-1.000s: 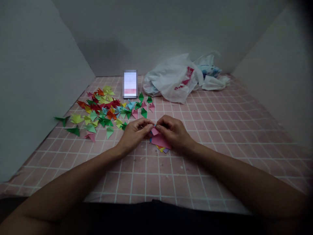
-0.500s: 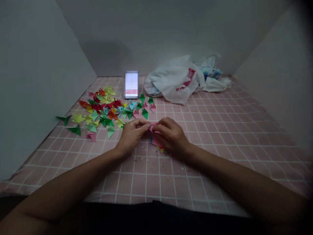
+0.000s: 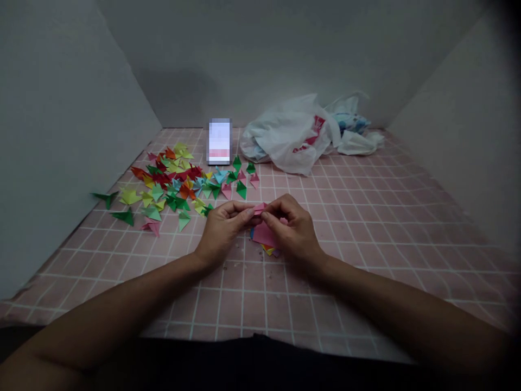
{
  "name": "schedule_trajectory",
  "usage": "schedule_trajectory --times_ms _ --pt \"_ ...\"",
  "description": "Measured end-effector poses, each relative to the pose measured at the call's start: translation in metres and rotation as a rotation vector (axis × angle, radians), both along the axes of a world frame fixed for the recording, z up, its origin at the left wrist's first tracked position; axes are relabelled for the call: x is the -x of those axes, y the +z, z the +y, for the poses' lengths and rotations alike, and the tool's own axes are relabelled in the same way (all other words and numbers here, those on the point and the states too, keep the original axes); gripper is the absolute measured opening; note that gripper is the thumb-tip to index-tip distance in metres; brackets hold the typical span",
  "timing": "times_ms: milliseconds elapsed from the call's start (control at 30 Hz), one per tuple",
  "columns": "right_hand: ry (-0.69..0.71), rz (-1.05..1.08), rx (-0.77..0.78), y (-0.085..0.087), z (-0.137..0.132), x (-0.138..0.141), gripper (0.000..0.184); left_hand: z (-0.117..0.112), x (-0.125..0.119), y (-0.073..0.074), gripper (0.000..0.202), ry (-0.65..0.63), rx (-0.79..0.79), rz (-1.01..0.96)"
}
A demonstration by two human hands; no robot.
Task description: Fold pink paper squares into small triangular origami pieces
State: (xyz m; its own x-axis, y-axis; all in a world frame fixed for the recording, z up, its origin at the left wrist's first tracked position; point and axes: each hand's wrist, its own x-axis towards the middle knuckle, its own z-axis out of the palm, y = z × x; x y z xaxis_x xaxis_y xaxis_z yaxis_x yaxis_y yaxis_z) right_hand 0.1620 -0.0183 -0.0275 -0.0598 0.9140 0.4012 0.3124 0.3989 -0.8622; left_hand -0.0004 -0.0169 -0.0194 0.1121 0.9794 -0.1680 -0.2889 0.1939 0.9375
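Note:
A small folded piece of pink origami paper is pinched between both hands, above the middle of the table. My left hand grips its left side with thumb and fingers. My right hand holds its right end between thumb and forefinger. Below them lies a stack of coloured paper sheets, pink on top with blue and yellow edges showing, partly hidden by my right hand. To the left and behind my left hand spreads a pile of folded paper cranes in red, orange, yellow, green, blue and pink.
A phone with a lit, blurred screen stands at the back. White plastic bags lie right of it against the wall. Tiny scraps dot the pink checked tablecloth near me. Walls enclose the back and both sides.
My right hand has turned, its thumb now pressing the paper's right end. The pink paper shows more between the fingers. My left hand stays nearly in place.

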Motion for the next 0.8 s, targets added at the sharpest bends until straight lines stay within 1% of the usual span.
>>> schedule_trajectory --times_ms 67,200,333,400,600,800 --pt "-0.020 0.054 0.075 0.0011 -0.0013 0.0009 0.009 -0.0015 -0.0011 0.0012 0.027 -0.003 -0.028 0.019" --pt "-0.045 0.143 0.171 0.0018 -0.0017 0.0024 0.008 -0.0032 -0.0030 0.0031 0.027 0.008 -0.071 0.064" --pt "0.013 0.299 0.335 0.0014 -0.0015 0.0052 0.014 -0.0042 -0.0046 0.0038 0.028 0.020 -0.086 0.088" --pt "0.024 0.348 0.383 0.0015 -0.0017 0.0064 0.016 -0.0049 -0.0052 0.0042 0.031 0.024 -0.093 0.103" --pt "0.000 0.345 0.363 0.0024 -0.0027 0.0073 0.018 -0.0061 -0.0052 0.0039 0.030 0.026 -0.163 0.149" --pt "-0.011 0.331 0.363 0.0028 -0.0043 0.0090 0.022 -0.0053 -0.0054 0.0029 0.028 0.034 -0.180 0.158"
